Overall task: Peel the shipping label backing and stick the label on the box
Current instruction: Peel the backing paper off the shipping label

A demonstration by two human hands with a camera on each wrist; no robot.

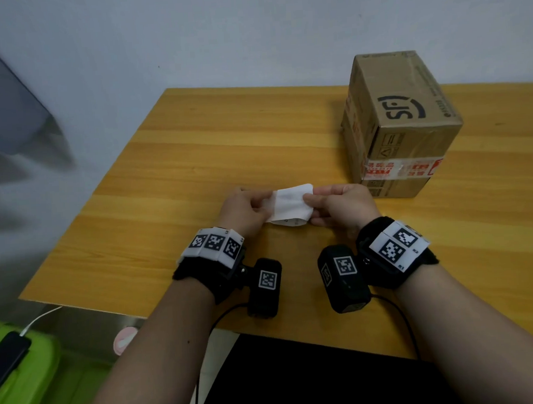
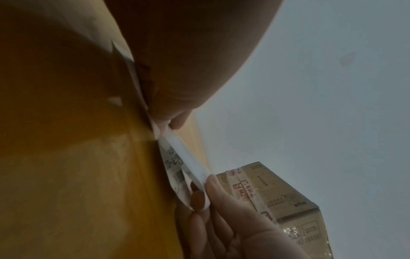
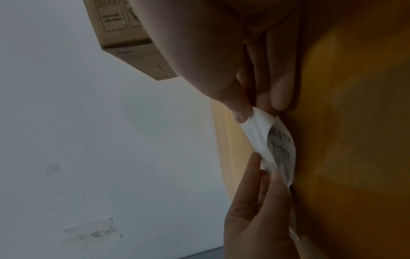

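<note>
Here, at the centre of the head view, the left hand (image 1: 242, 210) and right hand (image 1: 342, 205) each pinch an end of the label (image 1: 292, 207) just above the counter (image 1: 224, 148). Peeling well probably means drawing the backing off slowly at a shallow angle, fingertips off the adhesive. The box (image 1: 401, 125) waits at upper right.

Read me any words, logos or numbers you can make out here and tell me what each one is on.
"SF" logo: top of the cardboard box.
"2-007", next to a barcode: printed side of the label held in both hands.
Red print on the box's tape: too blurred to read.
Paper on the wall: handwriting, unreadable.
</note>
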